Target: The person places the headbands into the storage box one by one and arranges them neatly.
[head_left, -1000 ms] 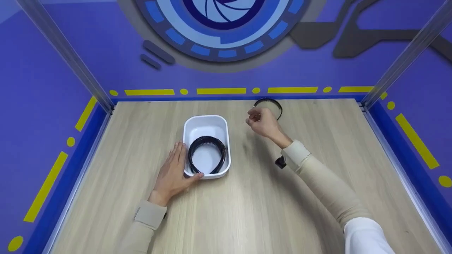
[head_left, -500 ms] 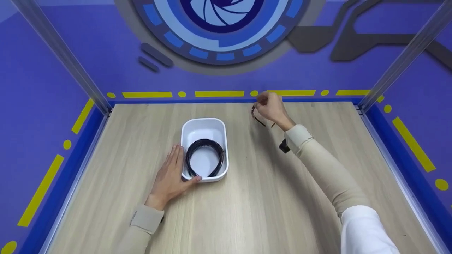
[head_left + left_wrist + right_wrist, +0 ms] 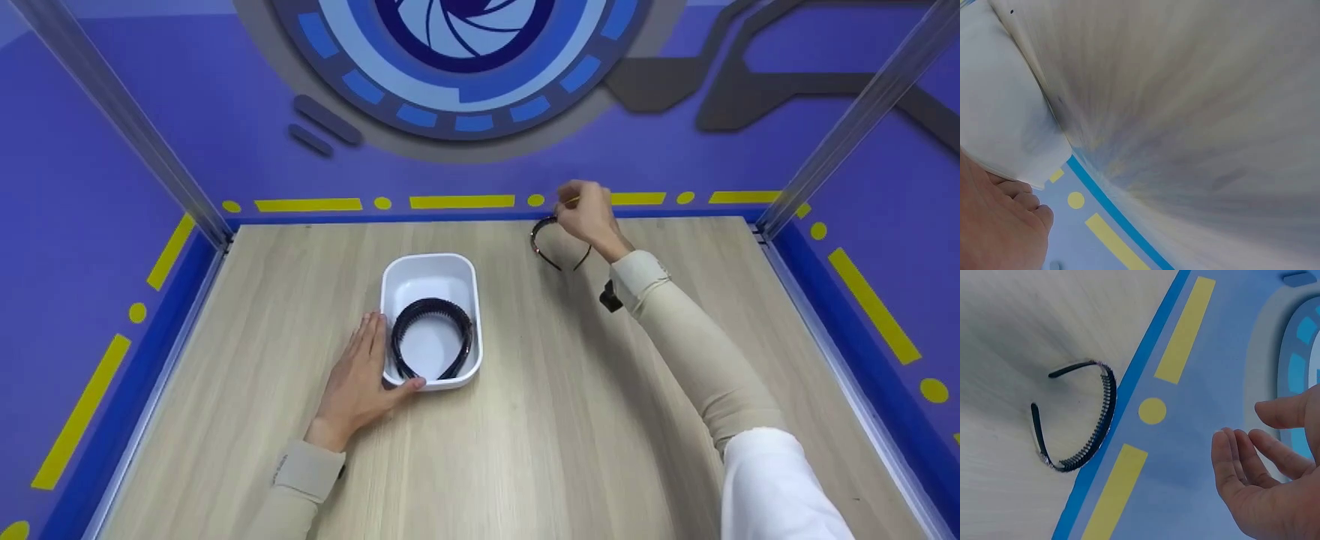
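Observation:
A black toothed headband (image 3: 534, 238) lies by the back wall, its open ends towards the front. Over its right side in the head view is my right hand (image 3: 587, 211). The right wrist view has this hand (image 3: 1275, 500) with thumb and loosely bent fingers apart and nothing between them, to one side of the headband (image 3: 1109, 396). My left hand (image 3: 356, 382) lies along the left wall of a white plastic box (image 3: 427, 276), its thumb on the near rim. Inside the box are several dark headbands (image 3: 431, 304), stacked together. The left wrist view shows the left hand (image 3: 1005, 225) against the white box (image 3: 1010, 107).
The wooden tabletop (image 3: 570, 420) is enclosed by a blue-purple back wall (image 3: 660, 161) and side walls with yellow markings. Metal posts stand at both back corners, such as the right post (image 3: 847, 120).
My right hand has moved back and right from the headband's front left, uncovering more of the band. The left hand stays on the box. The head view has shifted slightly.

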The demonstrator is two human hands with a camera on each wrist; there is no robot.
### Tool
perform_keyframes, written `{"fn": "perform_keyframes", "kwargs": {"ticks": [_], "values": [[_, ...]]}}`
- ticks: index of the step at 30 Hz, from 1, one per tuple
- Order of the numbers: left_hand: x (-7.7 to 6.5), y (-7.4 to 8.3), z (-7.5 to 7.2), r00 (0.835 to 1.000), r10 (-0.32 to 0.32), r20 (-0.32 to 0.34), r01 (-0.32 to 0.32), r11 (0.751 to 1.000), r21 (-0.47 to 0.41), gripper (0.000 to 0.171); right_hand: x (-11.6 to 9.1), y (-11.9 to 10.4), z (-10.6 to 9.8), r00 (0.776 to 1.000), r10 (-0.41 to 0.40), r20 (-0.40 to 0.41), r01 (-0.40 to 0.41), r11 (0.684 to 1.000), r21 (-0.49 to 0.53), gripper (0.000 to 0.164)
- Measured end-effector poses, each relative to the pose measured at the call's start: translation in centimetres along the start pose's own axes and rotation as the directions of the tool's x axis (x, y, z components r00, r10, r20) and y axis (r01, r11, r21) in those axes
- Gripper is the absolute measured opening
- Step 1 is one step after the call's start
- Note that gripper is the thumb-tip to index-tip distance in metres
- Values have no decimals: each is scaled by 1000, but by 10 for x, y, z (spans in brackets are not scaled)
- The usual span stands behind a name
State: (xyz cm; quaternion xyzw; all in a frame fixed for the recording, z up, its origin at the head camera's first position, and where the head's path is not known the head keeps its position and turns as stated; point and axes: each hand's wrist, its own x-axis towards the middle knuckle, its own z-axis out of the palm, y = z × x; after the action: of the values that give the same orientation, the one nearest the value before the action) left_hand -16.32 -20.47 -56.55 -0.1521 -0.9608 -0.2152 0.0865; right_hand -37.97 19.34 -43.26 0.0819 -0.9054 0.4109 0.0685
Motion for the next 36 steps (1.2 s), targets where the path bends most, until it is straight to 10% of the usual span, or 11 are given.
{"fn": "perform_keyframes", "kwargs": {"ticks": [36], "values": [[0, -2, 3, 997, 38, -72, -37, 999, 16, 123, 24, 103, 30, 972, 235, -13, -235, 971, -51, 48]]}}
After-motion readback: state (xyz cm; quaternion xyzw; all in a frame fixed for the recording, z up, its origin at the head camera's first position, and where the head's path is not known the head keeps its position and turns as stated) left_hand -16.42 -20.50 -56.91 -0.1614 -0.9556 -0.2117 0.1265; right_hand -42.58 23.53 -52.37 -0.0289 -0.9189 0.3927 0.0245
